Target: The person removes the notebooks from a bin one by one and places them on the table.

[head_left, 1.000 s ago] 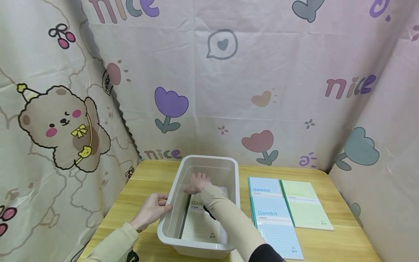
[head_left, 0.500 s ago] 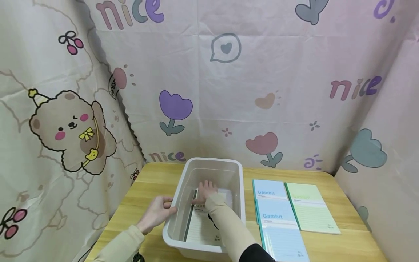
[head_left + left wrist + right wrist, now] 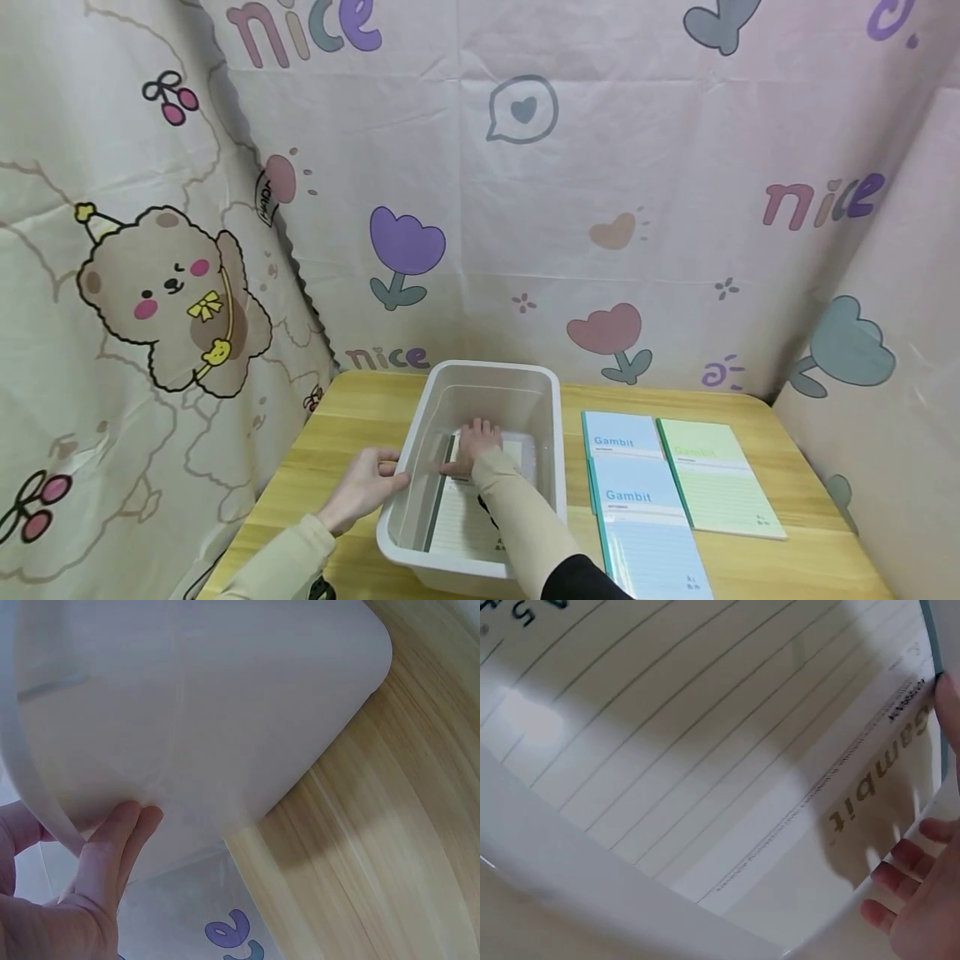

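Note:
A light grey plastic bin [image 3: 558, 450] stands on the table, and a notebook [image 3: 459, 518] with a dark spine lies inside it. My left hand [image 3: 365, 486] pinches the bin's left rim; in the left wrist view its fingers press the outer wall. Inside the bin, my right hand [image 3: 476, 442] touches the top end of the notebook. The right wrist view has the thumb at the spine edge and the fingers [image 3: 897, 879] along the top edge, not curled around it. The right sleeve hides part of the notebook.
To the bin's right lie two overlapping blue notebooks [image 3: 648, 533] and a green notebook [image 3: 720, 483]. The wooden table [image 3: 360, 417] meets a printed curtain [image 3: 510, 233] at the back, with more curtain at both sides.
My right hand has come away from the bin's left inner side and down onto the notebook's top end. My left hand keeps its hold on the rim. The head view has shifted slightly.

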Tool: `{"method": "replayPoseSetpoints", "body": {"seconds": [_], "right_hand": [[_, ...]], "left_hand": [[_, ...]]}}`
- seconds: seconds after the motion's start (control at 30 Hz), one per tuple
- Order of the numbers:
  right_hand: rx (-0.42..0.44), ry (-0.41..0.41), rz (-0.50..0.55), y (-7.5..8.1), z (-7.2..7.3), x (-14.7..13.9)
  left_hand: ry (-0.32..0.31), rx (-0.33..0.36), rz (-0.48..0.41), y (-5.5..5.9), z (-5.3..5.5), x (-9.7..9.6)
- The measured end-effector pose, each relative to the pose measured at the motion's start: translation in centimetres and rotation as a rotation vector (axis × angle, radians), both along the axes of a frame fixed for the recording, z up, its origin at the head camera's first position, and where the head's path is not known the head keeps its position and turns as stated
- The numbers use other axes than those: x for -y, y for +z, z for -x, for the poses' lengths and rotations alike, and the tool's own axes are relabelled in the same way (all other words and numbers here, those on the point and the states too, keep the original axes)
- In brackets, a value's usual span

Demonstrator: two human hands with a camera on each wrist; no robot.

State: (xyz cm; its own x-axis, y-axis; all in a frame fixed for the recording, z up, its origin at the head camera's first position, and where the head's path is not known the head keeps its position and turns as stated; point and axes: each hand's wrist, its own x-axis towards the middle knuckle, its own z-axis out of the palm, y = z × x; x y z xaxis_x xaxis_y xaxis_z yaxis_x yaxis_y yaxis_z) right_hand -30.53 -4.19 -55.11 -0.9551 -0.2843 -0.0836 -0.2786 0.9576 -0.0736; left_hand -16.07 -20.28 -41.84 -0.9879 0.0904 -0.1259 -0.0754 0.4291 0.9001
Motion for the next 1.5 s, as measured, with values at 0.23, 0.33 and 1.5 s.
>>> {"method": "replayPoseSetpoints", "body": {"seconds": [0.23,0.33,1.5], "right_hand": [[0.01,0.027,-0.08,0.4,0.1,-0.2],[0.029,0.033,-0.073,0.6,-0.1,-0.3],[-0.036,0.038,0.022,1.3,0.0,0.0]], "left_hand": [[-0.007,-0.015,0.003,0.1,0.0,0.1],[-0.021,-0.02,-0.005,0.1,-0.1,0.1],[0.005,-0.013,0.02,0.0,-0.1,0.0]]}}
